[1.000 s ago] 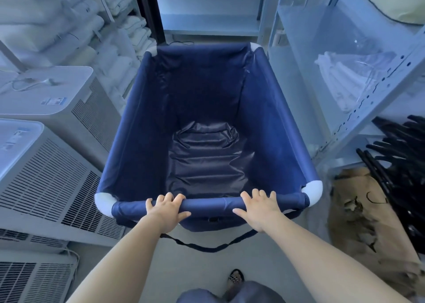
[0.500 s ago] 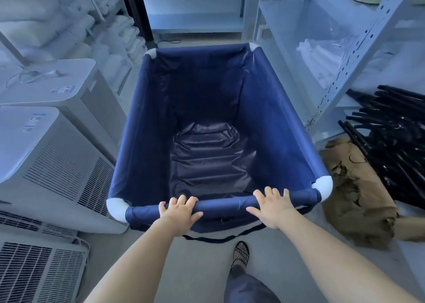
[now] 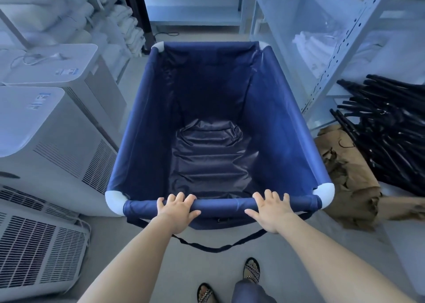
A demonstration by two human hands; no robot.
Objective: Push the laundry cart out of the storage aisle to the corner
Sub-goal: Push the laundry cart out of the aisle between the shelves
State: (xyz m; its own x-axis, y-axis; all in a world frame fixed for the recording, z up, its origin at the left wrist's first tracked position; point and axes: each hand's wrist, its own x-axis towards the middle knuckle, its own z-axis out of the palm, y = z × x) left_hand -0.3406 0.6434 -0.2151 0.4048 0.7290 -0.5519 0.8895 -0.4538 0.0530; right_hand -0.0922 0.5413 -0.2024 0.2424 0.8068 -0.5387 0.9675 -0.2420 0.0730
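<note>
The navy fabric laundry cart (image 3: 142, 127) with white corner joints stands in the aisle right in front of me, empty inside. My left hand (image 3: 178, 209) grips the near rim bar left of centre, fingers curled over the top. My right hand (image 3: 271, 208) grips the same bar right of centre, thumb spread out below it. A dark strap (image 3: 216, 247) hangs in a loop under the near rim.
White air-conditioner units (image 3: 53, 141) line the left side close to the cart. A metal shelf rack (image 3: 340, 49) stands on the right, with black poles (image 3: 386, 127) and crumpled brown paper (image 3: 345, 178) on the floor. Folded white linens (image 3: 124, 31) fill the far-left shelves. Another shelf (image 3: 195, 17) faces the aisle's end.
The cart has rolled forward along the aisle and I have stepped after it. Both hands keep the same grip on the near bar.
</note>
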